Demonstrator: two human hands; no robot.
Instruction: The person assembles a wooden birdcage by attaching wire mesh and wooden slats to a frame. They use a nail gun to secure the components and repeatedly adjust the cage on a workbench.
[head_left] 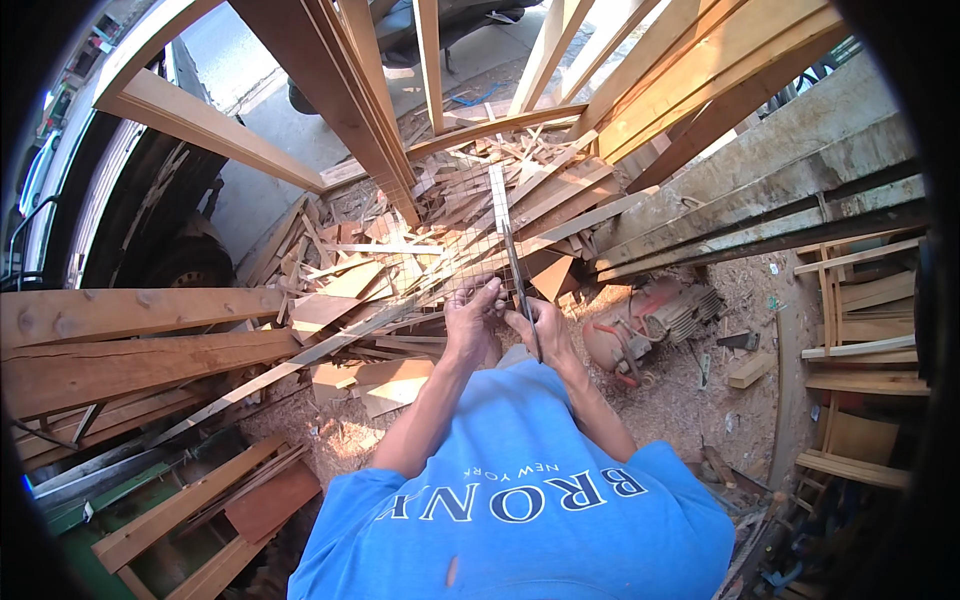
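Observation:
A sheet of thin wire mesh (455, 245) spreads in front of me, over the scrap wood. My left hand (472, 312) has its fingers curled and pinched at the near edge of the mesh. Close by on the right, my right hand (543, 326) is closed around a long narrow strip (516, 262), dark near me and pale at its far end. This strip runs away from me along the right side of the mesh. Exactly how the fingertips meet the wires is too fine to make out.
Heaped offcuts (540, 200) lie beyond my hands. Tall timber frames (330, 90) stand ahead, and long beams (140, 315) reach in from the left. A dusty red-and-grey machine, apparently an air compressor (650, 325), sits at right on shavings. Stacked wooden pieces (865, 380) line the far right.

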